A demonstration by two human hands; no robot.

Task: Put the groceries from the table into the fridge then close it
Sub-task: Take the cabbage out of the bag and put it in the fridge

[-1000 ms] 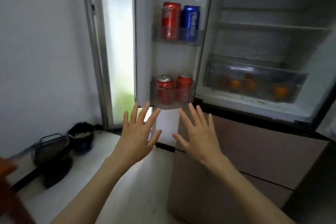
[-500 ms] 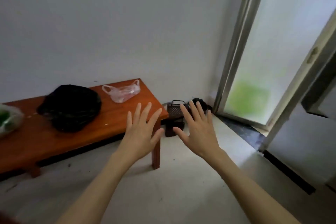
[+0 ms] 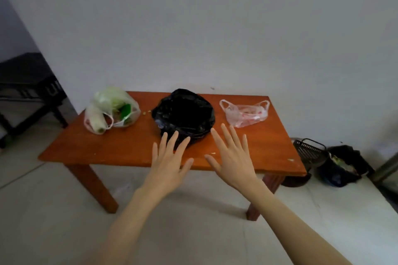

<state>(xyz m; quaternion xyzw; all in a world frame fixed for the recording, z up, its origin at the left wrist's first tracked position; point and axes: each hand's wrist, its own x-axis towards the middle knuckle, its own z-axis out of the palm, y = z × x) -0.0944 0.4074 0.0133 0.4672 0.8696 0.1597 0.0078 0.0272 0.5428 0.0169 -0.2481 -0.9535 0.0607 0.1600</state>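
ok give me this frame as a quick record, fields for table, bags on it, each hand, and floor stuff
table: low orange-brown wooden table against a white wall
bags: white bag of greens at left; black bag in the middle; clear pinkish bag at right
left hand: left hand open, fingers spread, holds nothing
right hand: right hand open, fingers spread, holds nothing
floor: dark basket and dark bag right of the table

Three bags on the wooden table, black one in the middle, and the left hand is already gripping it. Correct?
Not quite. The head view shows three bags on the wooden table with the black bag in the middle, but the left hand is not gripping it: its fingers are spread straight and hold nothing. The right hand is equally open.
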